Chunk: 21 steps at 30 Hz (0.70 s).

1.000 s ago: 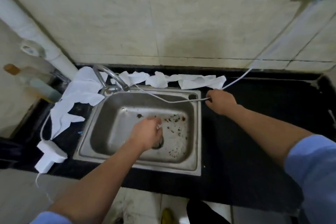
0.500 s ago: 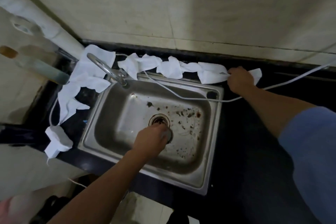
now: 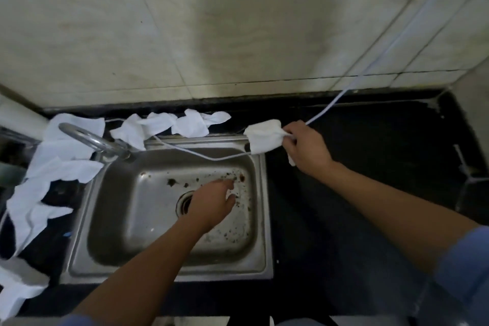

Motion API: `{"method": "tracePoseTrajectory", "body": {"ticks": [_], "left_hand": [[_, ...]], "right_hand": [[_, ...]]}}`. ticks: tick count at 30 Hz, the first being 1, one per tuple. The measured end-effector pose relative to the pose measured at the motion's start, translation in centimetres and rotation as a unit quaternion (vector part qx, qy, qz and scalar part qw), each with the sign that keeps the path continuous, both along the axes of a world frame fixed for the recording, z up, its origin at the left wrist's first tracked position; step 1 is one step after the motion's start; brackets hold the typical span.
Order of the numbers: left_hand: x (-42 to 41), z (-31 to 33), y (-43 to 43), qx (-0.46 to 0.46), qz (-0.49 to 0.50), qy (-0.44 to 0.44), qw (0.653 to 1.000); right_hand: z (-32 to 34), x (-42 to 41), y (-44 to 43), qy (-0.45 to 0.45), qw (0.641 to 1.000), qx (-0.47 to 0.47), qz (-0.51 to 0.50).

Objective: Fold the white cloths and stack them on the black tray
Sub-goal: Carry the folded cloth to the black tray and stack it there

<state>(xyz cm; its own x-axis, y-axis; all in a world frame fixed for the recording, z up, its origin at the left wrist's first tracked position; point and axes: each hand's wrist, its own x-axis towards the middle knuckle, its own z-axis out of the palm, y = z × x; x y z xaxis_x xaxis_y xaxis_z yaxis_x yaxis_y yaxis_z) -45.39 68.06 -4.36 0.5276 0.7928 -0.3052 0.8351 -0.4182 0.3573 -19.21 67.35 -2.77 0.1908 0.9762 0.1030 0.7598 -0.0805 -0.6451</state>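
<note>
Cloth is bunched in the right hand, fingers curled tight round one end, just past the back right corner of the sink. Left hand hangs over the sink by the drain, fingers loose and spread, holding nothing. More cloths lie crumpled along the back rim and down the left side by the tap. No tray in view.

Trouble spots — a thin white cord runs straight into that right-hand grip and on across the sink. I can't tell if it's pinched with the cloth, but a pull could drag it along and sweep the other cloths off the rim. And that sink is dull steel flecked with brown grit: a thin, limp cloth that sags in there picks up dirt. The counter is dark, smooth stone — likely a fair spot to fold on, if it's dry.
</note>
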Motion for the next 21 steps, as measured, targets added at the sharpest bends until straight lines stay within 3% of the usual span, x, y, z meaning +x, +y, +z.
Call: {"method": "tracePoseTrajectory", "body": {"ticks": [10, 14, 17, 21], "left_hand": [[2.6, -2.4, -5.6, -0.047, -0.129, -0.002, 0.99], [4.6, -3.2, -8.4, -0.062, -0.173, 0.01, 0.983], [6.8, -3.5, -9.4, -0.041, -0.19, 0.002, 0.981], [10.5, -4.2, -9.5, 0.008, -0.203, -0.031, 0.979]], "right_hand": [[-5.9, -0.6, -21.2, -0.058, 0.974, -0.203, -0.087], [-7.6, -0.8, -25.3, -0.062, 0.951, -0.302, -0.035], [-6.9, 0.0, -25.6, -0.044, 0.957, -0.286, -0.021], [-6.4, 2.6, -25.8, -0.058, 0.979, -0.184, -0.068]]}}
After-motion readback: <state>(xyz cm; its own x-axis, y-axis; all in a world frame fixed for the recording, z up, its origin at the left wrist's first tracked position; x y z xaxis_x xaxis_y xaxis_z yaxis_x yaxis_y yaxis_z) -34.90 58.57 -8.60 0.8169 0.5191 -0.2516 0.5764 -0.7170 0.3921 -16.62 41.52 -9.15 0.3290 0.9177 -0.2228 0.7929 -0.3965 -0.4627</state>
